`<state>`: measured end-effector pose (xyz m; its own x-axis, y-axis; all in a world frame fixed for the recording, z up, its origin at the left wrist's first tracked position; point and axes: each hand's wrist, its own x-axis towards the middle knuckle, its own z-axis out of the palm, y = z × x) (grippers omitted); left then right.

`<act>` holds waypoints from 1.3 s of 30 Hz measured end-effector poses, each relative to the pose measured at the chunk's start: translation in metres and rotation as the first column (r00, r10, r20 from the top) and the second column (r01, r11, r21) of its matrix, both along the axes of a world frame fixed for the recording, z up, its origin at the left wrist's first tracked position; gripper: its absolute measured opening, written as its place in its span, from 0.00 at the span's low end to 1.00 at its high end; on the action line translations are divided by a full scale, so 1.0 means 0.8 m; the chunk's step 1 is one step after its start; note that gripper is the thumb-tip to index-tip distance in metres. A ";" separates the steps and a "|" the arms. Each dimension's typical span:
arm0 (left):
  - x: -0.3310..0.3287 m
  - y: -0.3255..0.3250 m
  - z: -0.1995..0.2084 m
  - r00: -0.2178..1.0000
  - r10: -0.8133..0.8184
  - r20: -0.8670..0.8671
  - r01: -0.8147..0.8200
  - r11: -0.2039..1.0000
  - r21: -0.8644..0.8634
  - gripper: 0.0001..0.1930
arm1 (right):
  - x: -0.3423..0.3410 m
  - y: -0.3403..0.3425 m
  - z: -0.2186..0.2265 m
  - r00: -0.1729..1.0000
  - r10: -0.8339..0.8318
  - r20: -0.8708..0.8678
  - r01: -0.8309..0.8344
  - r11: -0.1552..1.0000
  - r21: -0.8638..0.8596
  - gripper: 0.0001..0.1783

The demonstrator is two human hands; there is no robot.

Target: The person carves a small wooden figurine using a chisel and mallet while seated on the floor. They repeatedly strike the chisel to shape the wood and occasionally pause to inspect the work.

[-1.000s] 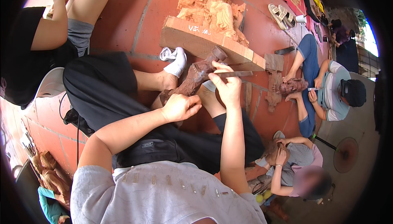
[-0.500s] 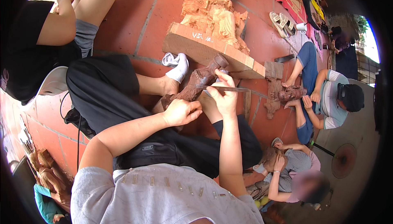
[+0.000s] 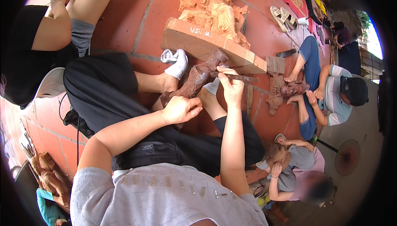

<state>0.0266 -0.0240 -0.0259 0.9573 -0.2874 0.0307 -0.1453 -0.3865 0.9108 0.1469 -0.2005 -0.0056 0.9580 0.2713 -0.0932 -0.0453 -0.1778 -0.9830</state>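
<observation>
A dark reddish-brown wood carving [image 3: 197, 77] with a round end slants up and away between my bare lower legs. My left hand [image 3: 182, 109] is curled closed over its lower part, and the fingertips are hidden. Between the thumb and fingers of my right hand [image 3: 231, 87] is a thin, flat metal tool [image 3: 244, 78], held nearly level. Its left end meets or lies just over the carving near the round end; I cannot tell which. White socks [image 3: 178, 65] lie beside the carving.
A pale carved wooden figure [image 3: 213, 13] stands on a thick wooden base [image 3: 198, 40] just ahead. A person in a dark cap [image 3: 353, 93] works on a brown carving [image 3: 294, 88] at right. Others sit at left and lower right. Sandals [image 3: 283, 18] lie on the tiles.
My right hand and the metal tool have moved up and right along the carving, toward its round end. My left hand stays at the lower part. The whole view has shifted slightly.
</observation>
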 end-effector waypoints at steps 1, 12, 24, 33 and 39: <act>0.001 0.000 -0.001 1.000 0.004 0.012 -0.004 1.000 0.007 0.08 | -0.001 0.003 -0.001 0.995 0.026 0.093 -0.028 0.999 0.020 0.08; 0.001 0.003 0.000 1.000 -0.024 -0.016 0.024 1.000 -0.002 0.07 | -0.013 0.022 0.020 0.942 0.079 0.326 -0.023 0.985 -0.171 0.09; 0.001 0.001 0.000 1.000 0.013 0.028 -0.012 1.000 -0.028 0.07 | -0.023 0.043 0.045 0.882 0.221 0.416 -0.006 0.888 -0.460 0.07; 0.002 0.004 -0.004 1.000 -0.007 0.001 0.007 1.000 -0.015 0.07 | -0.017 0.042 0.036 0.900 0.168 0.402 0.019 0.907 -0.422 0.11; 0.000 -0.002 -0.001 1.000 0.001 -0.031 -0.004 0.997 -0.077 0.10 | -0.011 0.034 0.029 0.994 -0.110 0.020 0.111 0.966 -0.232 0.13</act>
